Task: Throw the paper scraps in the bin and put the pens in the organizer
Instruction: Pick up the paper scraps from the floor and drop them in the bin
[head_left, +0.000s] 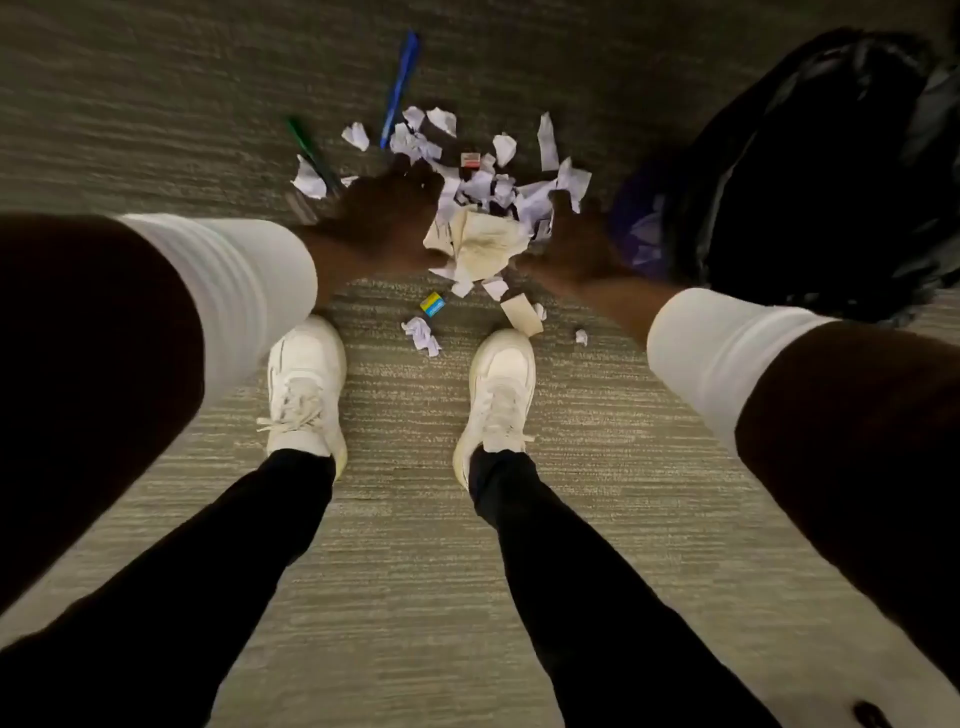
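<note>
A heap of torn white paper scraps (498, 187) lies on the carpet in front of my feet, with a crumpled beige sheet (483, 241) in its middle. My left hand (382, 218) rests against the heap's left side and my right hand (574, 241) against its right side; both are dark and blurred, so their grip is unclear. A blue pen (399, 88) lies beyond the heap. A green pen (309, 150) lies to its left. A bin with a black bag (810, 171) stands at the right. No organizer is visible.
A small blue and yellow item (432, 304), a beige paper strip (522, 314) and loose scraps (422, 335) lie between my white shoes (306, 387). A small red and white item (470, 159) sits in the heap. The floor is grey carpet.
</note>
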